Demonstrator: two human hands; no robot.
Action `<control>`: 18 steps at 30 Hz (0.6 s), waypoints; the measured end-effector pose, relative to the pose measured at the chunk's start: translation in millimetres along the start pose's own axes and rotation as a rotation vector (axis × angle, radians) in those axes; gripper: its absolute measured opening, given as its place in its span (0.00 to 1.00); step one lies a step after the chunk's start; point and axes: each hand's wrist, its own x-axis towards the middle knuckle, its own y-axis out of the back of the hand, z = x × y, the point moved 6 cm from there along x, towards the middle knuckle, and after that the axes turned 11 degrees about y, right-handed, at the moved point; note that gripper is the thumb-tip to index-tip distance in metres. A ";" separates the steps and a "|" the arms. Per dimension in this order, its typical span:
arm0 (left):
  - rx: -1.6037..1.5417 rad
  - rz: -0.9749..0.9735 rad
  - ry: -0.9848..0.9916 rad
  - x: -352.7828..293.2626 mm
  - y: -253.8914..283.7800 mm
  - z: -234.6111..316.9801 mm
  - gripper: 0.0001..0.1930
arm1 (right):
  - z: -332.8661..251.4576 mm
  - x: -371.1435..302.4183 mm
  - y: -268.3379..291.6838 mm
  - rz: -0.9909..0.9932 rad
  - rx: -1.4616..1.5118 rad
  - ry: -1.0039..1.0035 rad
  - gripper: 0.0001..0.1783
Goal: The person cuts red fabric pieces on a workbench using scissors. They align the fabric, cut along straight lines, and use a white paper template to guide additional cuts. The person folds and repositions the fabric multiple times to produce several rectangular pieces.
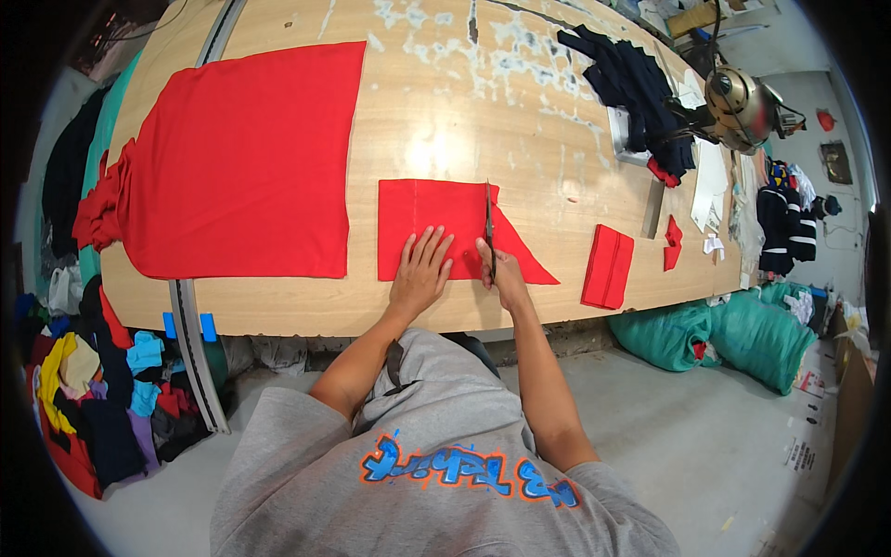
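Note:
A small red fabric piece (401,213) lies flat on the wooden table (297,306) near its front edge, in front of me. My left hand (423,269) rests flat on it with the fingers stretched out. In my right hand (503,272) is a pair of scissors (489,215), the fingers wrapped round the handles and the blades pointing away from me. The blades lie along the right part of the fabric, where a slanting triangular flap (522,251) spreads off to the right. Whether the blades are apart is hard to see.
Left lies a large red cloth (251,167), bunched at its far left end. Right are a folded red piece (608,266), dark garments (640,97) and a cutting machine (738,110). A metal rail (193,343) juts past the edge. Green sacks (724,334) and a clothes pile (107,418) sit below.

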 end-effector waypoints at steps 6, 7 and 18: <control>-0.007 -0.010 0.005 0.8 0.8 -0.1 0.30 | -5.5 7.3 -4.6 0.019 0.063 -0.011 0.30; -0.010 -0.012 0.005 1.0 1.0 0.6 0.29 | -2.7 7.9 -3.6 0.025 0.069 -0.002 0.30; 0.010 -0.007 -0.001 0.8 0.0 0.8 0.30 | -1.0 11.6 -1.7 0.065 0.090 0.022 0.28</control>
